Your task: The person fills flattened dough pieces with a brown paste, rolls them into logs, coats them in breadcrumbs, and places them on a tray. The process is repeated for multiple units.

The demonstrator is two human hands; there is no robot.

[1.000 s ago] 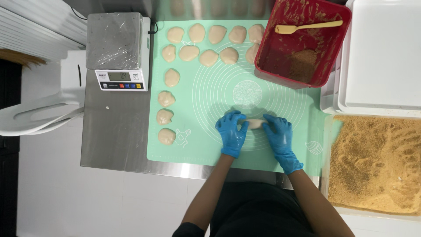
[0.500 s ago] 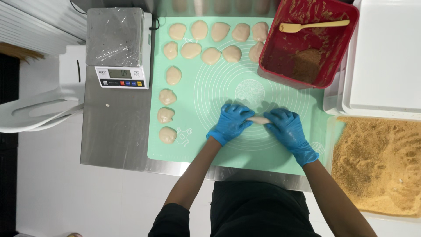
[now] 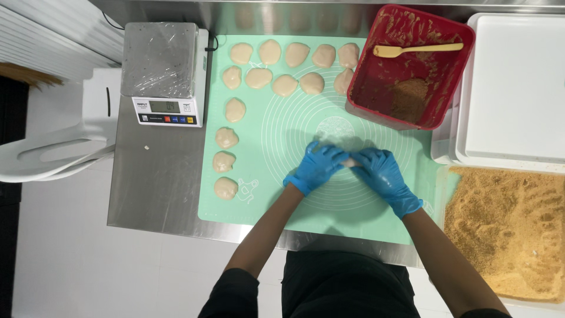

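Left hand (image 3: 316, 166) and right hand (image 3: 381, 172), blue-gloved, fingers closed around dough piece (image 3: 351, 161) over green mat (image 3: 294, 126), mid table. Dough between fingertips, mostly hidden; long axis seemingly left-right. Both hands equally near.

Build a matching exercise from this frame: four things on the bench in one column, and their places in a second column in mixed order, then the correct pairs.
Things:
1. kitchen scale
2. wooden spoon
3. dough piece
4. white tray

Places:
A. between the two gloved hands, over the green mat
B. on the steel table, left of the mat
D. lying in the red tub
C. far right, above the crumb tray

Pairs: 1-B, 2-D, 3-A, 4-C. The left hand and right hand close around the dough piece.
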